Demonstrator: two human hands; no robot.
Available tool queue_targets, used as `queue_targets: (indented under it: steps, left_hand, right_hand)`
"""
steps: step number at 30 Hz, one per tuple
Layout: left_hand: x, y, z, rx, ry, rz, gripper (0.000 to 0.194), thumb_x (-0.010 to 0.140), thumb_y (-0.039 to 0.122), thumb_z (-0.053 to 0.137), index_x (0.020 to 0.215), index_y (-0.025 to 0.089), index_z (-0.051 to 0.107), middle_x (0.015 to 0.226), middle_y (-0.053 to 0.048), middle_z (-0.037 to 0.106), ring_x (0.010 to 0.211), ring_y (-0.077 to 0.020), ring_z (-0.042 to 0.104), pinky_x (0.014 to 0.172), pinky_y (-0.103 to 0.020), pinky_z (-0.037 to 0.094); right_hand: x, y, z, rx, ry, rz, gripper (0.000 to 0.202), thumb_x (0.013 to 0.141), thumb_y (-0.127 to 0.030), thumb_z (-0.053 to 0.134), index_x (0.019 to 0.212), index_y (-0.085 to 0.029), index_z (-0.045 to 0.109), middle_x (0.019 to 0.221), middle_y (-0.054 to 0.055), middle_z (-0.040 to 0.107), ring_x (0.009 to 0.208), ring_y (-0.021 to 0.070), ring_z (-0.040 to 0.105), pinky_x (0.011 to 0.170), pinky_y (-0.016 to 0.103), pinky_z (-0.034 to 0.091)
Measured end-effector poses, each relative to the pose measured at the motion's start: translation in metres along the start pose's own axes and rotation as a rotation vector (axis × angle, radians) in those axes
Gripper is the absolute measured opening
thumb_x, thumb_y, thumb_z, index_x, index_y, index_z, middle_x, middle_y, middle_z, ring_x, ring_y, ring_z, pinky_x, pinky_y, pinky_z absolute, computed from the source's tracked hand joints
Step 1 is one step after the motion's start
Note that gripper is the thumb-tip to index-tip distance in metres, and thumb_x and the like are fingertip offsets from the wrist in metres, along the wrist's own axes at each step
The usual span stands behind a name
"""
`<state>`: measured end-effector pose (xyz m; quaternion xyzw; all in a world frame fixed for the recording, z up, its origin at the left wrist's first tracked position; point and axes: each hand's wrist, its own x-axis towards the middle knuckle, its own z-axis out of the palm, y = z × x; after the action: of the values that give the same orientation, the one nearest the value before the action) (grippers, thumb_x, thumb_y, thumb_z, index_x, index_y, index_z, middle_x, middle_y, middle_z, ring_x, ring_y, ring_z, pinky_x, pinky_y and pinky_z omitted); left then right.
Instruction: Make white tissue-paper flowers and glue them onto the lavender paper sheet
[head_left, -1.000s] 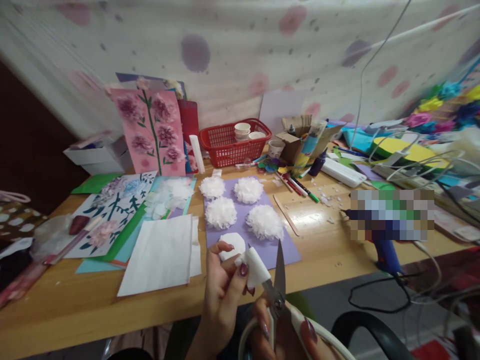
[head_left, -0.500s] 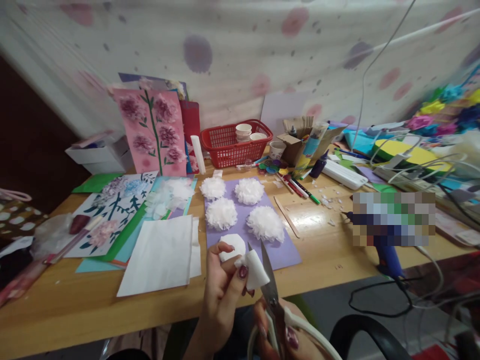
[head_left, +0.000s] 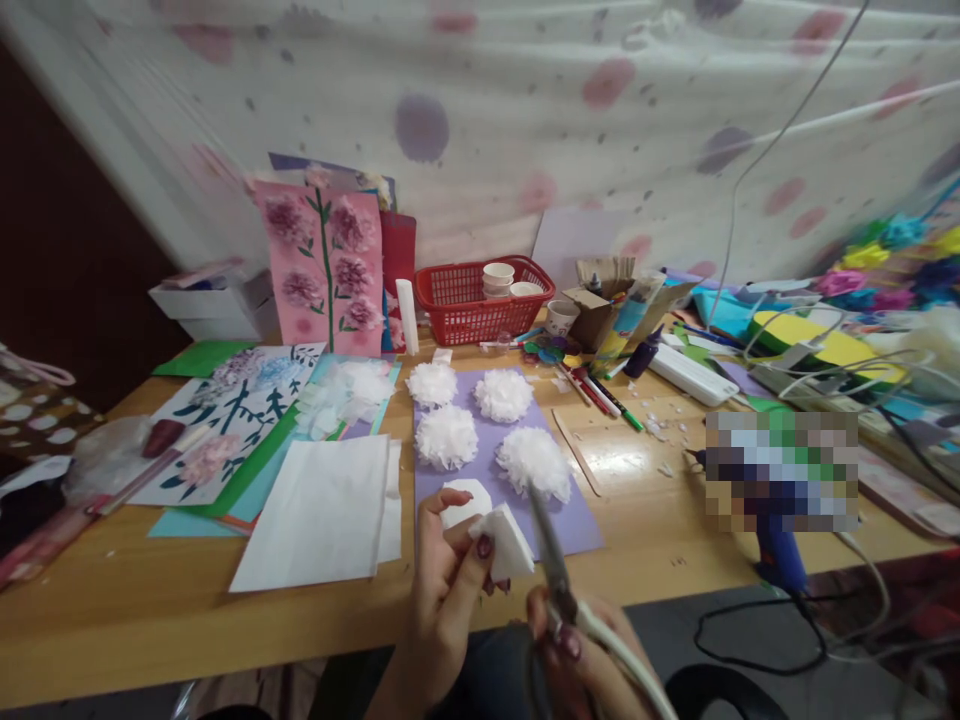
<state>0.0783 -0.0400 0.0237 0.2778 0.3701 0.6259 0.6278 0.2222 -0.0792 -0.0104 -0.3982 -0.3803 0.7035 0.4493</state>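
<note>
Pinching folded white tissue (head_left: 504, 540) in left hand (head_left: 450, 590), right hand (head_left: 577, 665) gripping scissors (head_left: 559, 580), no legible writing.

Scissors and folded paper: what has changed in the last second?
The scissors in the right hand went from wide open to closed, beside the folded white paper. The left hand still pinches that paper. The four paper flowers stayed put.

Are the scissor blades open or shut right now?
Shut: the scissors in the right hand show one blurred blade line beside the folded tissue.

left hand (head_left: 450, 590) pinching folded tissue (head_left: 504, 540), scissors (head_left: 559, 585)
</note>
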Motion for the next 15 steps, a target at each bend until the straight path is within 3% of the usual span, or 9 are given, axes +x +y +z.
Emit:
queue_targets:
  steps: [3,5,7,11,15]
  left_hand:
    - [0.004,0.001,-0.003,-0.056,0.024,-0.007,0.045,0.072,0.039,0.086,0.105,0.023,0.060,0.067,0.001,0.066,0.058,-0.0138,0.060,0.057,-0.023,0.046]
    - [0.006,0.003,-0.005,-0.076,0.025,-0.009,0.040,0.070,0.040,0.087,0.098,0.021,0.065,0.070,-0.001,0.069,0.064,-0.0167,0.064,0.063,-0.026,0.049]
    - [0.008,0.005,-0.007,-0.056,0.036,-0.001,0.035,0.068,0.042,0.088,0.089,0.019,0.070,0.073,-0.004,0.073,0.071,-0.0199,0.069,0.071,-0.029,0.052]
    - [0.010,0.012,-0.017,-0.024,0.119,0.020,0.032,0.065,0.041,0.089,0.084,0.018,0.076,0.073,-0.007,0.075,0.079,-0.0252,0.072,0.079,-0.034,0.055]
    - [0.016,0.026,-0.030,-0.050,0.191,0.018,0.035,0.060,0.036,0.092,0.087,0.017,0.079,0.071,-0.005,0.074,0.071,-0.0200,0.070,0.071,-0.027,0.056]
  right_hand:
    - [-0.007,-0.034,-0.022,-0.315,0.360,-0.067,0.057,0.072,-0.059,0.078,0.108,-0.017,0.063,0.058,-0.003,0.057,0.046,0.0110,0.051,0.043,0.020,0.041]
    - [-0.007,-0.056,-0.044,-0.574,0.538,-0.200,0.070,0.071,-0.053,0.078,0.127,-0.019,0.053,0.078,0.005,0.070,0.067,0.0210,0.068,0.060,0.028,0.055]
    - [-0.003,-0.069,-0.067,-0.876,0.712,-0.295,0.068,0.072,-0.052,0.071,0.127,-0.017,0.054,0.095,0.014,0.074,0.079,0.0279,0.072,0.065,0.034,0.058]
    - [0.010,-0.073,-0.105,-1.429,0.814,-0.369,0.048,0.081,-0.047,0.052,0.111,-0.012,0.067,0.094,0.020,0.075,0.087,0.0369,0.072,0.074,0.047,0.058]
    - [0.025,-0.069,-0.122,-1.709,0.832,-0.364,0.046,0.088,-0.038,0.042,0.110,-0.008,0.069,0.086,0.022,0.076,0.074,0.0386,0.072,0.062,0.049,0.056]
